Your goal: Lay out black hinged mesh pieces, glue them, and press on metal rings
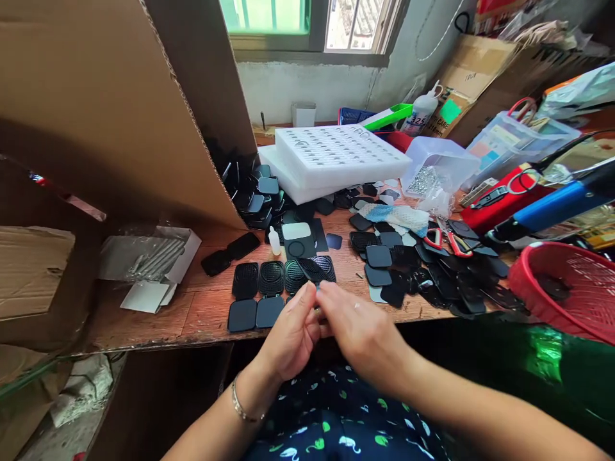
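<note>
My left hand and my right hand meet just over the table's front edge, fingers closed together. Between them they grip a thin black plastic square piece, tilted up, its lower part hidden by my fingers. Right behind it, hinged black square cases lie opened out in a row, with ridged upper halves and smooth lower halves. A small white squeeze bottle stands behind the row. Beside it, a pale rounded plate lies on a dark sheet.
At right lie a heap of black squares, red-handled pliers, a red basket and blue and red tools. White foam blocks and a clear bin stand behind. A tall cardboard sheet rises at left.
</note>
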`<state>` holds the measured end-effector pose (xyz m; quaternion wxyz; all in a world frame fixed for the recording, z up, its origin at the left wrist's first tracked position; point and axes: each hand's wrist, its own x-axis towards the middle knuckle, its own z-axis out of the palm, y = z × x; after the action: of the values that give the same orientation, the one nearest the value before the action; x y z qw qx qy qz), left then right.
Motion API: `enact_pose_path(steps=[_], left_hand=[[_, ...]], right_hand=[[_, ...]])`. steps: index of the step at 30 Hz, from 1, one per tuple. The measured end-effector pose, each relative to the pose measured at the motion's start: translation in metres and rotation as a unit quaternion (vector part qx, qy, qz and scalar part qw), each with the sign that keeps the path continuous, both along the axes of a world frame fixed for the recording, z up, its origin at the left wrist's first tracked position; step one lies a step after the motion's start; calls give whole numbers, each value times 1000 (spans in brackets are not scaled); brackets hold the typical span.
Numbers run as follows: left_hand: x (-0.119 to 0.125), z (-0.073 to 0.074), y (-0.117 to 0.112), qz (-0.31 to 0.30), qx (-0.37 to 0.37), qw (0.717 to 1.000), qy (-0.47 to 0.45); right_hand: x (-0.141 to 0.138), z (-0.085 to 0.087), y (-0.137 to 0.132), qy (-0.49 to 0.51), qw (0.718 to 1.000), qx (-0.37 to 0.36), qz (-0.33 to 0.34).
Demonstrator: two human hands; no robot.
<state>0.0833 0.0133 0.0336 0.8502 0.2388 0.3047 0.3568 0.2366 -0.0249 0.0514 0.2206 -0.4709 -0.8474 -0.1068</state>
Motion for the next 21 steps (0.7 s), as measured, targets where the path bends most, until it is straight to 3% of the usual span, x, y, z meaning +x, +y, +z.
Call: enact_pose_path(steps=[2, 4, 7, 9, 11, 13, 14, 16, 18, 21], left_hand=[[7, 1, -6, 45, -32, 998, -16], [7, 1, -11, 59, -24, 998, -12], [-2, 2, -16, 4, 2, 1000, 13], [-7, 1, -19, -46, 13, 999, 24], [-10, 0, -21, -73, 18, 997, 36], [-12, -2, -24, -74, 16, 996, 52], [-12, -4, -24, -69, 14, 996, 60], [-13, -6, -25, -58, 8, 996, 68], [-14, -9, -24, -46, -1, 996, 71], [-15, -13, -20, -25, -1, 998, 59]], right_hand=[[-8, -8, -19, 66, 994, -1, 87], [-3, -9, -20, 178, 978, -16, 111], [20, -3, 3, 358, 932, -55, -17], [33, 0, 22, 430, 884, -155, -93], [39, 1, 36, 472, 827, -294, -80], [37, 2, 40, 493, 788, -365, -51], [34, 3, 39, 499, 785, -364, -48], [27, 7, 33, 489, 811, -317, -58], [19, 11, 24, 443, 859, -252, -49], [9, 18, 15, 354, 924, -144, 16]])
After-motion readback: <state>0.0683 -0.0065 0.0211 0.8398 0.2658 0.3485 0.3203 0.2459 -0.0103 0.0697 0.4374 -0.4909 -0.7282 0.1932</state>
